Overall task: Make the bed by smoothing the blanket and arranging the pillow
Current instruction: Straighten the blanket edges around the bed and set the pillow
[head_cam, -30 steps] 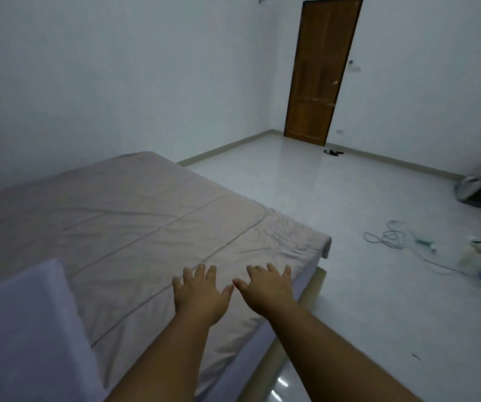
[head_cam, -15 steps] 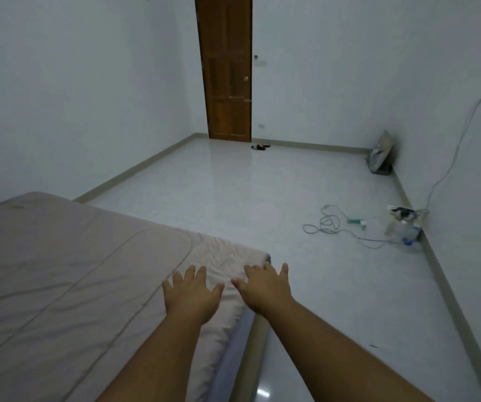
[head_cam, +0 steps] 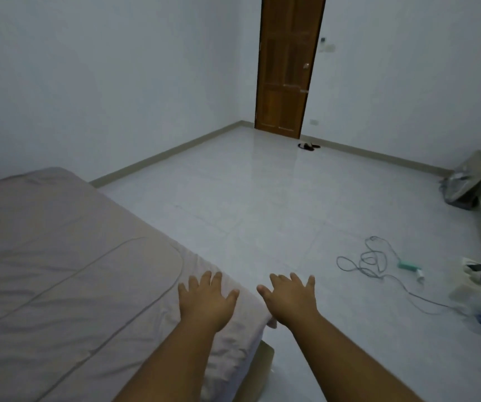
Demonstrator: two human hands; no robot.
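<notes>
The left hand point(head_cam: 206, 303) lies flat, fingers spread, on the beige blanket point(head_cam: 59, 271) at its corner, gripping nothing. The right hand point(head_cam: 288, 300), just beside it, hovers splayed and empty past the edge. Leftward the blanket looks mostly smooth, with faint creases to press out. The pillow is unseen. No clear container shows.

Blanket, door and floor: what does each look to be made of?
Blanket: soft woven cloth, matt beige, probably quilted; it creases and shows stitched seam lines.
Door: wood or wood veneer, brown with a slight sheen; raised panels show.
Floor: glazed tile, likely ceramic; pale and glossy, it mirrors the door and has faint joint lines.
</notes>
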